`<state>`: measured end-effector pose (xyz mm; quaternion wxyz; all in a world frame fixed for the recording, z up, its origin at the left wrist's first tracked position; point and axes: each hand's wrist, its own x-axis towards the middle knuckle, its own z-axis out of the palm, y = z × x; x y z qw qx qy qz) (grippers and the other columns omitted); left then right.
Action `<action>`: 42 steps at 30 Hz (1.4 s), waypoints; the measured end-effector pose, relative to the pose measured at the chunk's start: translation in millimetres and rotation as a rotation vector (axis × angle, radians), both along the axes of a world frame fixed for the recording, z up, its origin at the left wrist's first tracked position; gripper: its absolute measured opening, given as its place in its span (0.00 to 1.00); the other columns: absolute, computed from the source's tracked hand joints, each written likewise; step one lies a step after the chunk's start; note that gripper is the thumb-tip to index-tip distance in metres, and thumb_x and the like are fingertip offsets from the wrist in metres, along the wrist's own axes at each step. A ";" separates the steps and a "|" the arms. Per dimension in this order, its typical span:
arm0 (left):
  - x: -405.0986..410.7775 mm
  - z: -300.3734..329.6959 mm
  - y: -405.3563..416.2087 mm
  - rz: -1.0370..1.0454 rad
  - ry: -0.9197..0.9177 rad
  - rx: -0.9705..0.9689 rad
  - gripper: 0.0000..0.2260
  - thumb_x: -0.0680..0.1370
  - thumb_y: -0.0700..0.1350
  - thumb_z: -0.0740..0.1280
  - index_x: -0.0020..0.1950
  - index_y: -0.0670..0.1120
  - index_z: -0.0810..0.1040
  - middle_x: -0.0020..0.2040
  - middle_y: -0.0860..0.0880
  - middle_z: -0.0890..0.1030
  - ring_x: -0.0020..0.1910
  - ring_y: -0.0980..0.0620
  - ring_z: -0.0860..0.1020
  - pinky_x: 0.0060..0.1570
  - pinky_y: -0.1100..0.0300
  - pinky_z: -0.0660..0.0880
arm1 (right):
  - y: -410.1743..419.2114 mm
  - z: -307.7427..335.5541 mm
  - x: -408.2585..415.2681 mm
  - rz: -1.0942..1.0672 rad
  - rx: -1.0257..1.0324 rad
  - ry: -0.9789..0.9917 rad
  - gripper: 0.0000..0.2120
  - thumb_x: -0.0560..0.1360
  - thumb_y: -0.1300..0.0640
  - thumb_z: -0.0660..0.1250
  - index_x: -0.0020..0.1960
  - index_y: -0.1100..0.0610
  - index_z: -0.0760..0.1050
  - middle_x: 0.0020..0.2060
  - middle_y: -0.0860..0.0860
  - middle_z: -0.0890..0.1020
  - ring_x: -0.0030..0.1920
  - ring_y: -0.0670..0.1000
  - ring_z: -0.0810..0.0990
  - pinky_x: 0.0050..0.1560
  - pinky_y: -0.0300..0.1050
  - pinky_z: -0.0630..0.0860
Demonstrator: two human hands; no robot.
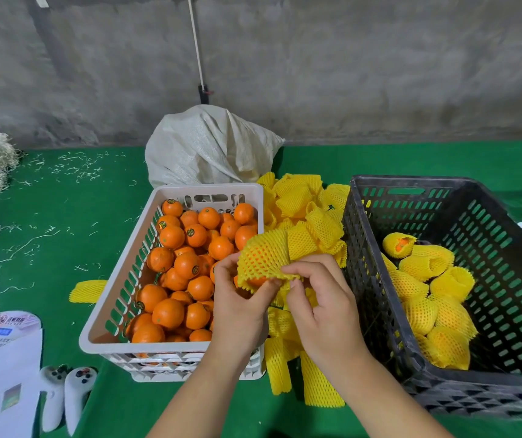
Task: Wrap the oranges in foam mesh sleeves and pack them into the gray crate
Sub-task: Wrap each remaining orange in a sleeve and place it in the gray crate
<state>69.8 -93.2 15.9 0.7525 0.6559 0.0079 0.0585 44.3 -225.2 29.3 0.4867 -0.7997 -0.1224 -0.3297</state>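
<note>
Sleeve in hand: a yellow foam mesh sleeve (264, 259) is stretched over a round orange fruit (258, 281), held in the air between the two crates, above the near right corner of the white one. Its long axis runs from lower left to upper right; the open frilled end faces down toward the person, and orange skin shows there.
Left hand: the left hand (237, 303) cups the wrapped fruit from below and from the left, its grip curled, thumb and fingers pressing on the mesh edge.
Right hand: the right hand (321, 306) has its grip pinched, thumb and forefinger nipping the frilled lower edge of the sleeve; the other fingers are bent beneath.
White crate: a white slotted plastic crate (120, 298) on the left is heaped with bare oranges (187, 263), several bearing small stickers.
Gray crate: a dark gray slotted plastic crate (379, 279) on the right holds a pile of wrapped oranges (427, 298) along its left and near side.
Loose sleeves: a heap of empty yellow sleeves (303, 210) lies between the crates, touching both; one stray sleeve (87, 290) lies left of the white crate.
Worktop: a green cloth worktop (63, 216), strewn with pale straw bits.
Behind: a white woven sack (209, 147) stands behind the white crate.
</note>
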 end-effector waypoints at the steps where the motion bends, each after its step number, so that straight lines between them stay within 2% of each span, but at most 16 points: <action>1: 0.4 1.1 -1.6 0.017 -0.019 0.023 0.27 0.72 0.37 0.81 0.63 0.49 0.70 0.54 0.44 0.81 0.46 0.60 0.83 0.43 0.66 0.79 | -0.3 -0.7 0.1 -0.008 0.014 -0.008 0.10 0.79 0.61 0.62 0.56 0.59 0.80 0.52 0.48 0.77 0.55 0.45 0.78 0.55 0.36 0.75; 4: -0.5 3.6 -4.2 -0.015 -0.035 0.018 0.33 0.63 0.51 0.80 0.59 0.50 0.64 0.51 0.50 0.75 0.43 0.64 0.79 0.41 0.66 0.77 | 0.0 -0.6 -0.3 0.014 0.085 0.100 0.14 0.77 0.56 0.62 0.62 0.48 0.76 0.55 0.41 0.74 0.58 0.46 0.77 0.55 0.33 0.73; 7: 0.0 0.8 1.3 -0.161 -0.042 -0.081 0.33 0.64 0.51 0.78 0.62 0.58 0.64 0.54 0.51 0.77 0.50 0.58 0.81 0.47 0.59 0.81 | -0.2 -3.1 -1.5 0.084 0.121 0.261 0.23 0.74 0.55 0.62 0.64 0.33 0.68 0.59 0.35 0.73 0.61 0.46 0.76 0.56 0.36 0.76; 13: 2.9 6.6 -3.2 -0.036 -0.130 0.010 0.29 0.68 0.56 0.75 0.66 0.60 0.69 0.53 0.62 0.82 0.51 0.62 0.82 0.48 0.62 0.80 | -1.4 -13.1 -2.5 -0.002 0.099 0.167 0.12 0.79 0.58 0.65 0.60 0.48 0.75 0.52 0.48 0.79 0.52 0.51 0.81 0.49 0.53 0.80; 17: 5.3 -3.8 -0.5 0.040 -0.137 0.228 0.34 0.66 0.57 0.76 0.67 0.62 0.64 0.67 0.50 0.70 0.67 0.49 0.75 0.64 0.45 0.77 | 3.1 -7.7 -7.0 0.254 0.418 0.525 0.25 0.72 0.34 0.69 0.67 0.33 0.68 0.60 0.37 0.77 0.59 0.44 0.80 0.52 0.40 0.80; 19: 3.8 -7.8 2.2 -0.064 -0.213 0.395 0.37 0.69 0.55 0.78 0.71 0.65 0.61 0.68 0.57 0.64 0.71 0.56 0.70 0.69 0.56 0.74 | -0.4 -5.1 -0.6 0.247 0.494 0.607 0.31 0.66 0.27 0.72 0.66 0.25 0.65 0.57 0.26 0.76 0.60 0.35 0.78 0.52 0.34 0.79; 21: 3.0 -14.0 3.9 -0.273 -0.280 0.488 0.39 0.75 0.57 0.76 0.79 0.66 0.56 0.71 0.62 0.60 0.73 0.65 0.66 0.67 0.69 0.70 | -8.7 -5.2 8.3 0.202 0.498 0.609 0.31 0.65 0.32 0.76 0.65 0.26 0.68 0.58 0.29 0.79 0.58 0.36 0.81 0.51 0.35 0.81; 25: 22.8 -21.7 33.0 -0.386 -0.238 0.618 0.30 0.81 0.62 0.69 0.80 0.66 0.61 0.73 0.63 0.70 0.65 0.58 0.79 0.58 0.61 0.80 | -51.7 -3.5 23.8 0.054 0.787 0.656 0.33 0.70 0.39 0.77 0.72 0.43 0.73 0.61 0.45 0.83 0.57 0.50 0.85 0.55 0.52 0.82; 28: 53.9 -35.8 70.5 -0.242 -0.046 1.013 0.21 0.83 0.54 0.66 0.76 0.57 0.70 0.72 0.54 0.74 0.68 0.51 0.77 0.63 0.55 0.77 | -93.9 -0.3 26.4 -0.120 1.120 0.545 0.30 0.75 0.42 0.74 0.73 0.49 0.71 0.64 0.50 0.81 0.59 0.52 0.83 0.54 0.48 0.79; 30: 69.5 -48.8 86.0 -0.449 0.290 1.316 0.23 0.83 0.50 0.67 0.78 0.53 0.69 0.73 0.47 0.71 0.69 0.42 0.76 0.60 0.50 0.76 | -111.0 0.0 27.9 -0.236 1.366 0.387 0.32 0.76 0.40 0.70 0.76 0.51 0.69 0.70 0.51 0.75 0.64 0.52 0.78 0.63 0.48 0.76; 32: 70.0 -52.2 88.9 -0.716 0.553 1.451 0.12 0.82 0.52 0.67 0.65 0.51 0.77 0.62 0.47 0.77 0.59 0.42 0.80 0.52 0.55 0.75 | -122.3 -5.4 31.9 -0.271 1.542 0.254 0.33 0.78 0.48 0.69 0.80 0.51 0.61 0.70 0.52 0.73 0.60 0.49 0.80 0.63 0.44 0.75; 35: 79.9 -57.5 88.4 -0.592 0.547 1.595 0.18 0.88 0.49 0.57 0.45 0.38 0.69 0.45 0.39 0.70 0.42 0.52 0.71 0.51 0.60 0.74 | -119.8 -6.3 35.1 -0.372 1.412 0.302 0.39 0.81 0.57 0.66 0.82 0.41 0.47 0.65 0.48 0.68 0.59 0.48 0.80 0.65 0.45 0.74; 37: 90.0 -67.0 87.5 -0.561 0.571 1.640 0.20 0.89 0.48 0.54 0.70 0.32 0.70 0.70 0.32 0.71 0.68 0.44 0.74 0.75 0.49 0.65 | -112.9 -12.4 39.3 -0.423 1.135 0.388 0.39 0.80 0.57 0.67 0.82 0.40 0.49 0.67 0.47 0.67 0.62 0.50 0.78 0.60 0.44 0.76; 38: 88.2 -63.0 78.9 -0.714 0.576 1.703 0.24 0.89 0.50 0.54 0.80 0.36 0.63 0.80 0.37 0.64 0.79 0.43 0.65 0.74 0.55 0.60 | -107.3 -15.7 39.2 -0.473 0.917 0.440 0.37 0.78 0.56 0.68 0.81 0.39 0.54 0.71 0.47 0.64 0.62 0.48 0.77 0.53 0.40 0.77; 40: 77.8 -66.4 76.2 -0.887 0.480 1.715 0.26 0.89 0.53 0.56 0.84 0.43 0.60 0.83 0.44 0.63 0.82 0.46 0.62 0.63 0.64 0.64 | -96.2 -26.5 38.8 -0.442 0.486 0.459 0.30 0.78 0.54 0.70 0.75 0.38 0.64 0.73 0.39 0.58 0.62 0.43 0.75 0.45 0.30 0.75; 42: 82.4 -82.5 73.8 -0.934 0.486 1.646 0.23 0.88 0.56 0.55 0.81 0.48 0.65 0.79 0.46 0.68 0.78 0.46 0.65 0.71 0.58 0.64 | -86.3 -45.3 41.1 -0.283 0.205 0.494 0.25 0.78 0.54 0.71 0.72 0.40 0.69 0.71 0.36 0.58 0.67 0.46 0.73 0.57 0.35 0.76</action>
